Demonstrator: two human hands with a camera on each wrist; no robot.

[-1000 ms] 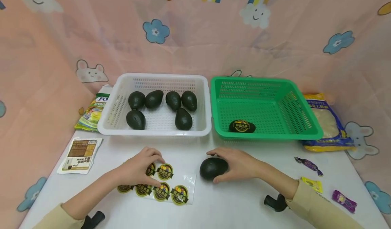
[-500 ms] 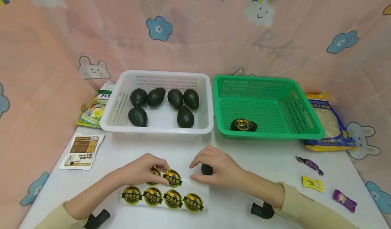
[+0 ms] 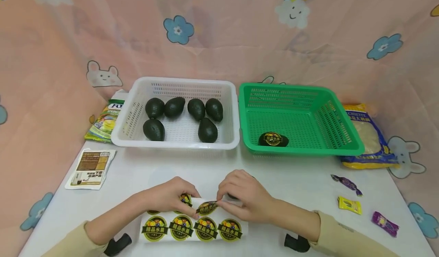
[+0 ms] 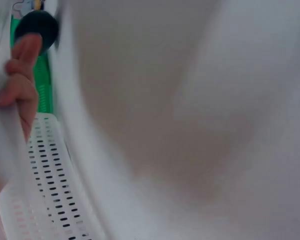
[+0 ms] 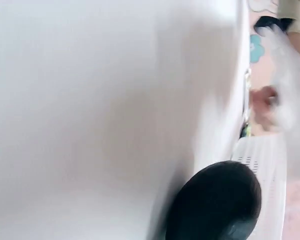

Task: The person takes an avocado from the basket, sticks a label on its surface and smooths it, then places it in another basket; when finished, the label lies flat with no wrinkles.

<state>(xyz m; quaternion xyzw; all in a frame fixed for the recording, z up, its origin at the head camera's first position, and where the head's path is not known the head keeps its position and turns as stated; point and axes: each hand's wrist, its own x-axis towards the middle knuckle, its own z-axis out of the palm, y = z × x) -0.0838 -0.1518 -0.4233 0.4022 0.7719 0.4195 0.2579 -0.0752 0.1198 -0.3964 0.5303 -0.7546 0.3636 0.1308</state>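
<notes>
A sheet of round black-and-gold stickers (image 3: pixel 219 214) is raised off the table at the front, tilted toward me. My left hand (image 3: pixel 171 196) grips its upper left part, covering some stickers. On the upper row, the right hand (image 3: pixel 245 199) pinches the right edge of one sticker (image 3: pixel 207 208), which looks tilted and partly lifted. Behind the right hand lies an avocado (image 3: pixel 232 196), mostly hidden in the head view; the right wrist view shows that dark avocado (image 5: pixel 217 205) on the table.
A white basket (image 3: pixel 175 145) holds several avocados. Beside it, a green basket (image 3: pixel 305 151) holds one stickered avocado (image 3: pixel 273 139). Packets lie at both sides, including a white-and-brown pouch (image 3: pixel 90 169). Wrapped candies, one yellow (image 3: pixel 350 205), lie at the right.
My right hand has left the avocado and moved left to the sticker sheet. The left hand has taken hold of the sheet, raised it and shifted it right. One sticker's edge is now pinched.
</notes>
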